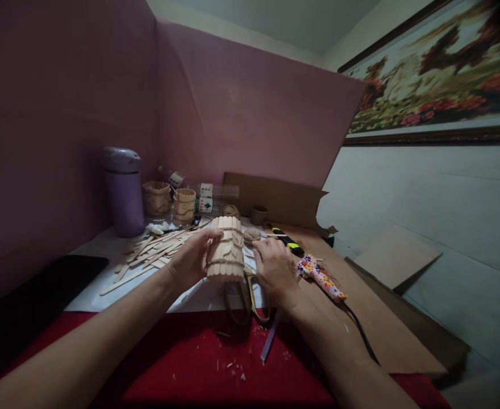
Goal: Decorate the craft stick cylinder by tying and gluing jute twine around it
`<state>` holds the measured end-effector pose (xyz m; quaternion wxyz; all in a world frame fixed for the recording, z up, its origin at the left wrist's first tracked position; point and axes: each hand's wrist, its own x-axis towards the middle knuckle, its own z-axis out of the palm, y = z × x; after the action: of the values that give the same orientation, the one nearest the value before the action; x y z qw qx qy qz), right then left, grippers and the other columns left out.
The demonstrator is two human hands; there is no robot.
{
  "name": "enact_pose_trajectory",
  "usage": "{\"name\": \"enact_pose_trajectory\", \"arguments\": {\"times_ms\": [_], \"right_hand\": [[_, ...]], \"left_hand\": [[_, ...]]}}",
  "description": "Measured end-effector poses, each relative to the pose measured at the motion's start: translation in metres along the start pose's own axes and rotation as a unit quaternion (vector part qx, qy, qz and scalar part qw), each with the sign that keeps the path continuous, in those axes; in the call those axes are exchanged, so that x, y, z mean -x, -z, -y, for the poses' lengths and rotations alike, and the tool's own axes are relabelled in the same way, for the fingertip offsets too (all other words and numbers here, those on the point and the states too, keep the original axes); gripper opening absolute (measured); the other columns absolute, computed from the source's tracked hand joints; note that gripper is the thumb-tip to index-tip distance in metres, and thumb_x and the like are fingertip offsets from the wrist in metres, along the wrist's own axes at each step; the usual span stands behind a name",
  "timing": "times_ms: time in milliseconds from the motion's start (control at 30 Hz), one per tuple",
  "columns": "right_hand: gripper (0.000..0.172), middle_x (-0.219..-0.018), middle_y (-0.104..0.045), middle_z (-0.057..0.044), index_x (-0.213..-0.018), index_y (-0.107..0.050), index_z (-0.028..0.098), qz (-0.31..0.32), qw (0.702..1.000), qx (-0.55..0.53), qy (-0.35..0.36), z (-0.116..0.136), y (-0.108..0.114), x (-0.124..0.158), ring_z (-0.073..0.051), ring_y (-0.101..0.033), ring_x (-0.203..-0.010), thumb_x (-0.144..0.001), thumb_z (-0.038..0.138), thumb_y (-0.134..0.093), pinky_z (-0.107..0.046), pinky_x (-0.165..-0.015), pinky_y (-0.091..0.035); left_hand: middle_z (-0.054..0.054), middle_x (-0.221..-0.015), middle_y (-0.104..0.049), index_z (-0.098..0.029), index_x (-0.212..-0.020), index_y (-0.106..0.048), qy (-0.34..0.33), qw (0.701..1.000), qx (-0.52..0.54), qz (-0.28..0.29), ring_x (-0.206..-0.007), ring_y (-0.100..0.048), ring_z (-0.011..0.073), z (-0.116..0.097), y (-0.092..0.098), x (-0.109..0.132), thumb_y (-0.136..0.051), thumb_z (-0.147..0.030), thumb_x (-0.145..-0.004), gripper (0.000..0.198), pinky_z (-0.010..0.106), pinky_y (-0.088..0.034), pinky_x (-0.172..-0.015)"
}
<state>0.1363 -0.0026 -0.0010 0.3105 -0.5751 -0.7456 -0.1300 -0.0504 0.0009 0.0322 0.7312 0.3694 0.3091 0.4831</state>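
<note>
My left hand (192,258) is wrapped around the left side of the little stick cup (225,250), thumb in front, holding it upright just above the white sheet (100,272) in the middle of the table. My right hand (275,270) lies half-curled just beside its right side, over the scissors (250,301); I cannot tell in this dim light whether those fingertips pinch anything. The cup feels light and stiff, I judge, but its glued joints look fragile. It is best held around the wall at the twine bands, without squeezing.
</note>
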Motion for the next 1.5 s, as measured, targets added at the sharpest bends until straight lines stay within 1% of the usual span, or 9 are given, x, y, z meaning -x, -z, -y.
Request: {"name": "enact_pose_trajectory", "arguments": {"times_ms": [133,267,433,700,867,1000,1200,1367,1500], "right_hand": [[0.030,-0.106,-0.068,-0.011,-0.114,-0.061,0.017,-0.092,0.967,-0.232,0.058,0.007,0.006,0.004,-0.023,-0.063,-0.099,-0.101,0.037,-0.042,-0.038,-0.087,-0.051],[0.063,-0.114,-0.066,-0.014,-0.130,-0.048,0.016,-0.044,0.941,-0.333,0.047,0.020,0.007,0.011,-0.026,-0.066,-0.103,-0.087,0.062,-0.059,-0.039,-0.084,-0.056],[0.072,-0.133,-0.059,-0.017,-0.137,-0.044,0.018,0.013,0.939,-0.344,0.010,0.026,0.001,0.014,-0.031,-0.058,-0.122,-0.080,0.054,-0.071,-0.046,-0.097,-0.052],[0.064,-0.127,-0.063,-0.014,-0.135,-0.043,0.020,0.030,0.880,-0.472,-0.044,0.023,0.002,0.012,-0.027,-0.066,-0.109,-0.083,0.049,-0.068,-0.041,-0.092,-0.055],[0.067,-0.123,-0.064,-0.014,-0.135,-0.043,0.019,0.007,0.887,-0.458,-0.059,0.026,0.003,0.014,-0.029,-0.066,-0.107,-0.082,0.052,-0.069,-0.044,-0.090,-0.054],[0.071,-0.126,-0.063,-0.016,-0.136,-0.043,0.018,-0.003,0.892,-0.447,-0.059,0.028,0.004,0.016,-0.031,-0.064,-0.111,-0.081,0.055,-0.069,-0.046,-0.092,-0.054],[0.074,-0.132,-0.059,-0.019,-0.136,-0.043,0.015,-0.027,0.913,-0.407,-0.029,0.025,0.002,0.016,-0.033,-0.058,-0.120,-0.083,0.064,-0.063,-0.048,-0.096,-0.051],[0.038,-0.101,-0.066,-0.011,-0.106,-0.056,0.018,-0.158,0.939,-0.307,-0.006,0.024,0.010,0.018,-0.024,-0.064,-0.091,-0.090,0.052,-0.058,-0.039,-0.079,-0.052],[0.024,-0.073,-0.066,-0.002,-0.086,-0.055,0.022,-0.142,0.951,-0.273,0.035,0.029,0.013,0.023,-0.017,-0.062,-0.066,-0.090,0.045,-0.062,-0.029,-0.062,-0.047]], "left_hand": [[0.016,-0.091,-0.074,-0.004,-0.112,-0.063,-0.056,0.998,0.021,-0.006,-0.076,-0.072,0.0242,0.002,-0.004,-0.001,-0.050,-0.014,-0.084,0.032,0.036,-0.060,-0.069],[0.014,-0.099,-0.073,-0.009,-0.113,-0.062,-0.121,0.992,0.009,-0.021,-0.080,-0.070,0.0203,0.008,-0.002,-0.005,-0.063,-0.012,-0.081,0.033,0.032,-0.059,-0.074],[0.008,-0.097,-0.071,-0.016,-0.115,-0.061,-0.125,0.992,-0.008,-0.015,-0.074,-0.068,0.0173,0.014,0.001,-0.007,-0.071,-0.021,-0.081,0.036,0.033,-0.059,-0.072],[0.008,-0.095,-0.073,-0.014,-0.103,-0.068,-0.142,0.989,-0.003,0.033,-0.078,-0.067,0.0171,0.012,-0.002,-0.003,-0.069,-0.027,-0.081,0.025,0.029,-0.055,-0.072],[0.009,-0.099,-0.075,-0.012,-0.100,-0.071,-0.127,0.990,0.000,0.067,-0.086,-0.069,0.0194,0.012,-0.002,-0.001,-0.075,-0.020,-0.072,0.029,0.028,-0.053,-0.078],[0.010,-0.111,-0.074,-0.015,-0.111,-0.070,-0.117,0.988,-0.001,0.104,-0.098,-0.069,0.0230,0.014,0.000,0.000,-0.078,-0.018,-0.069,0.043,0.032,-0.052,-0.088],[0.009,-0.114,-0.073,-0.016,-0.112,-0.068,-0.106,0.990,0.004,0.089,-0.097,-0.070,0.0235,0.014,0.000,-0.001,-0.079,-0.013,-0.068,0.045,0.034,-0.055,-0.085],[0.010,-0.111,-0.073,-0.016,-0.112,-0.067,-0.129,0.989,-0.005,0.070,-0.098,-0.070,0.0253,0.014,0.004,-0.004,-0.078,-0.016,-0.073,0.041,0.039,-0.057,-0.085],[0.009,-0.105,-0.073,-0.015,-0.106,-0.066,-0.144,0.989,0.001,0.044,-0.091,-0.071,0.0237,0.014,0.003,-0.005,-0.084,-0.019,-0.069,0.042,0.037,-0.059,-0.079]]}}
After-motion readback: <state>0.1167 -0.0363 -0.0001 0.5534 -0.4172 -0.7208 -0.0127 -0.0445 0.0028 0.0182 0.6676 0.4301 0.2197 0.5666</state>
